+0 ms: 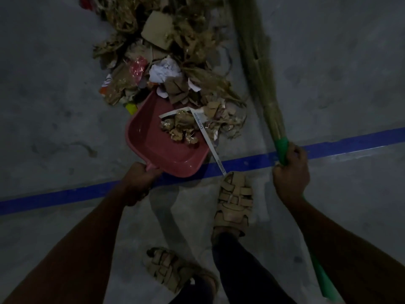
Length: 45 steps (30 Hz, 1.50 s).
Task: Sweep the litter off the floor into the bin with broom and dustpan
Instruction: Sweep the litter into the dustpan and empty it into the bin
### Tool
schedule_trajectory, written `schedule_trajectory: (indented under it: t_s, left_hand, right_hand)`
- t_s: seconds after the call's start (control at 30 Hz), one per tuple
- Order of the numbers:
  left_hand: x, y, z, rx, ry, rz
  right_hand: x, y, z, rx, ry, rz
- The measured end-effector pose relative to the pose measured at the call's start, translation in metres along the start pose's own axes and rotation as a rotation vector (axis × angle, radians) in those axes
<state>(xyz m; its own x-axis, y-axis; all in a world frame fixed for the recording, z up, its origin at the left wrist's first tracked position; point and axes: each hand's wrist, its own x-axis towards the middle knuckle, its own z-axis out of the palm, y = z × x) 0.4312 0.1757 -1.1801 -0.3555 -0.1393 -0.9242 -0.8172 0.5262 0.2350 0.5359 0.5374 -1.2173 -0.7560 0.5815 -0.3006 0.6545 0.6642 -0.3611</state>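
Your left hand (140, 181) gripped the dustpan (166, 139) at the edge of the litter (166, 58), your right hand (290, 170) clenched the broom (260, 80) beside it, so a hard stroke could have pushed scraps past the pan's open side.

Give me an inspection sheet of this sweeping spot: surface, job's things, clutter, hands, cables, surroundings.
Surface: grey concrete floor crossed by a blue tape line.
Job's things: pink dustpan with its mouth at the litter pile, a few crumpled scraps and a white printed strip in it; grass broom with a green handle, right of the pile. No bin in view.
Clutter: torn cardboard, crumpled paper, wrappers, dry fibres.
Hands: left hand grips the dustpan handle; right hand grips the broom handle.
Cables: nothing seen.
Surroundings: dim light; two sandalled feet near the line.
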Motion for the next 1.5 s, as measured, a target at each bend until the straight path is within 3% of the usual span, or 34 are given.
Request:
schedule_trajectory:
  t_s: [0.4, 0.97, 1.5]
  left_hand:
    - [0.000, -0.005, -0.011, 0.111, 0.047, -0.004]
    - [-0.021, -0.010, -0.010, 0.100, 0.031, 0.063]
    - [-0.132, 0.054, -0.033, -0.123, 0.054, 0.248]
  right_hand:
    - [0.000, 0.002, 0.008, -0.175, -0.273, -0.350]
    - [-0.051, 0.003, -0.005, -0.093, -0.275, -0.428]
    - [-0.076, -0.062, -0.117, -0.100, -0.246, -0.468]
